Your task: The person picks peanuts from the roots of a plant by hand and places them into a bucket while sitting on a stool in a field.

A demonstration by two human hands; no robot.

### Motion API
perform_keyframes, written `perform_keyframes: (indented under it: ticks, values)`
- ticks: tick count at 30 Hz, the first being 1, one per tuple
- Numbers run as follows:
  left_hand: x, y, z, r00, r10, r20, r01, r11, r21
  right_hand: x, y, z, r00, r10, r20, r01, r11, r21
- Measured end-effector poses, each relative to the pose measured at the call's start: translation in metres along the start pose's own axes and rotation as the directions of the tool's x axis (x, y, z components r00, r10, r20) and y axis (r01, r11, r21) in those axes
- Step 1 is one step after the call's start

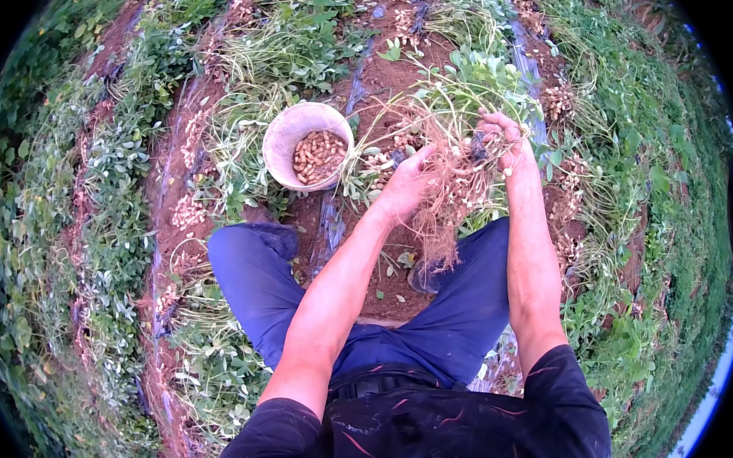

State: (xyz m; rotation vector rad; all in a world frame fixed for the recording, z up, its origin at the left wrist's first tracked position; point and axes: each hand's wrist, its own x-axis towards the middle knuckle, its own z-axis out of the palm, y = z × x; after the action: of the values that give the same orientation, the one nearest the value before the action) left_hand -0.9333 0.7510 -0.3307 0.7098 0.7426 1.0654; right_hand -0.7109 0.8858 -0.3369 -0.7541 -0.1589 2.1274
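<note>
Between my two hands hangs a bunch of uprooted peanut plants (446, 192), its brown roots dangling and its green stems and leaves pointing away from me. My left hand (409, 185) grips the root side from the left. On the right, my right hand (504, 137) is closed around the stems near their base, where a scrap of dark plastic film (478, 146) clings. A white plastic bucket (278, 147), partly filled with unshelled peanuts (319, 157), stands to the left of my hands. More peanuts (378, 165) lie on the ground beyond my left hand.
Rows of uprooted peanut plants (221, 326) lie on reddish soil on both sides. Strips of plastic film (523, 62) run along the rows. Peanut clusters (187, 213) lie at the left, others (558, 101) at the right. My bent legs (250, 286) flank the soil before me.
</note>
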Motion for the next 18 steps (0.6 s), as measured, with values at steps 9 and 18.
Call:
perform_keyframes:
  ticks: [9,18]
  values:
    - [0.013,-0.018,-0.013,0.928,0.283,-0.242,-0.143,0.871,0.47,-0.009,0.006,0.013,0.999,0.023,0.046,-0.027,0.996,0.081]
    - [-0.019,0.01,0.01,0.975,-0.02,-0.22,0.035,0.997,0.062,-0.017,0.001,0.029,0.98,0.078,0.183,-0.069,0.996,-0.057]
